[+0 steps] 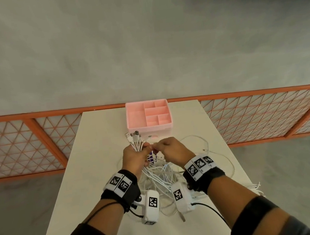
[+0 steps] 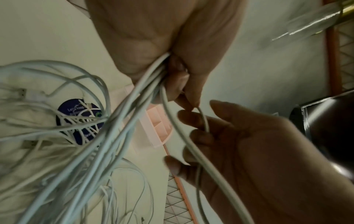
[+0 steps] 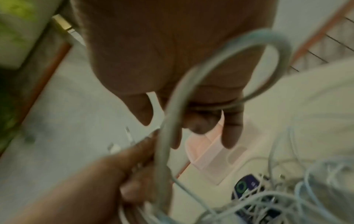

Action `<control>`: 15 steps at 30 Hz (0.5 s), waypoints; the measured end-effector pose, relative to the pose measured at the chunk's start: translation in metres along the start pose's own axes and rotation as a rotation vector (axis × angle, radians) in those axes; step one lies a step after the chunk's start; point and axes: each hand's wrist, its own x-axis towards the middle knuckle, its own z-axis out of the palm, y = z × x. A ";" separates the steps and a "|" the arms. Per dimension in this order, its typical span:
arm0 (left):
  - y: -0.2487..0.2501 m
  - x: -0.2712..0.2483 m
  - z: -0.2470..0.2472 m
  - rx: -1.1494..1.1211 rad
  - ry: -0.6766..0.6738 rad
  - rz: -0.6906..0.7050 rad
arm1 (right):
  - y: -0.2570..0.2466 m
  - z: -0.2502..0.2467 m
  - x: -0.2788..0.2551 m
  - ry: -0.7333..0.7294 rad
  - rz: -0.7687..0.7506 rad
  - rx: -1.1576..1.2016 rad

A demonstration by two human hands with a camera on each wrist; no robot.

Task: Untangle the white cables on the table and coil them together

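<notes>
Several white cables point(image 1: 160, 178) lie tangled on the white table point(image 1: 98, 159) between my wrists. My left hand point(image 1: 136, 157) grips a bundle of them, and their USB plugs point(image 1: 135, 137) fan out above the fist. In the left wrist view the bundle point(image 2: 132, 115) runs out of the left hand point(image 2: 172, 50). My right hand point(image 1: 165, 146) sits right beside the left and pinches one white cable point(image 2: 193, 145), fingers point(image 2: 191, 119) curled round it. In the right wrist view that cable's loop point(image 3: 216, 65) hangs in front of the right hand point(image 3: 172, 60).
A pink compartment box point(image 1: 148, 116) stands at the table's far edge, just beyond the hands. A dark purple round label point(image 2: 80, 121) lies under the tangle. Loose cable ends point(image 1: 256, 186) hang over the right table edge. An orange lattice fence point(image 1: 262, 115) runs behind.
</notes>
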 end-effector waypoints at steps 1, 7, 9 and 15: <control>0.000 -0.001 -0.002 -0.039 -0.043 -0.031 | -0.001 -0.002 0.001 0.028 -0.003 0.058; -0.013 0.000 -0.017 -0.115 -0.101 -0.191 | -0.037 -0.052 0.008 0.447 -0.172 0.640; -0.012 -0.002 -0.017 -0.098 -0.114 -0.168 | -0.047 -0.069 0.009 0.522 -0.219 0.870; -0.003 0.002 -0.013 -0.021 -0.048 -0.084 | -0.019 -0.072 0.012 0.485 0.065 0.216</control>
